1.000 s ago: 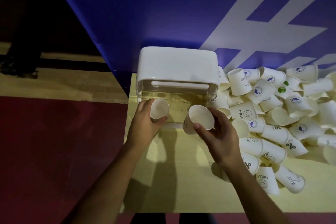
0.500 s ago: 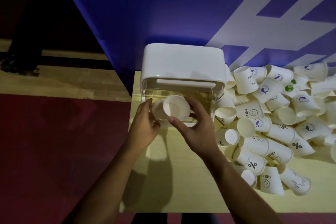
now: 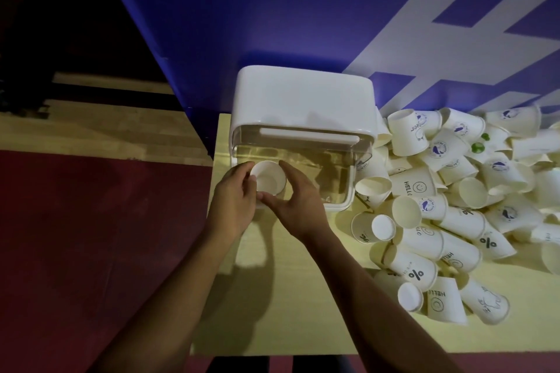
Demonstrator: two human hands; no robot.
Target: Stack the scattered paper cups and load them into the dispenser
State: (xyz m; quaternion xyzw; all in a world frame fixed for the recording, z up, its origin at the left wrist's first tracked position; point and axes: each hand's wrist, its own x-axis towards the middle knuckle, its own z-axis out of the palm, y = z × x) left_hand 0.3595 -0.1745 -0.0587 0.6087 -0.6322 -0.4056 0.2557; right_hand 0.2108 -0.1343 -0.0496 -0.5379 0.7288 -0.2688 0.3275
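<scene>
A white dispenser (image 3: 303,100) with a clear front compartment stands at the back of the pale table (image 3: 303,297). Right in front of its left part, both hands surround a nested stack of white paper cups (image 3: 268,176), mouth facing me. My left hand (image 3: 235,197) grips the stack from the left. My right hand (image 3: 298,200) curls round it from the right, thumb below the rim. A heap of scattered paper cups (image 3: 460,209) lies to the right of the dispenser.
A blue wall with white stripes (image 3: 333,9) rises just behind the dispenser. The table's left edge is close to my left hand, with dark red floor (image 3: 91,251) beyond. Bare tabletop lies in front of the dispenser.
My right hand brought its cup leftward and slid it into the cup my left hand holds. Both hands now close round the joined stack at the dispenser's front.
</scene>
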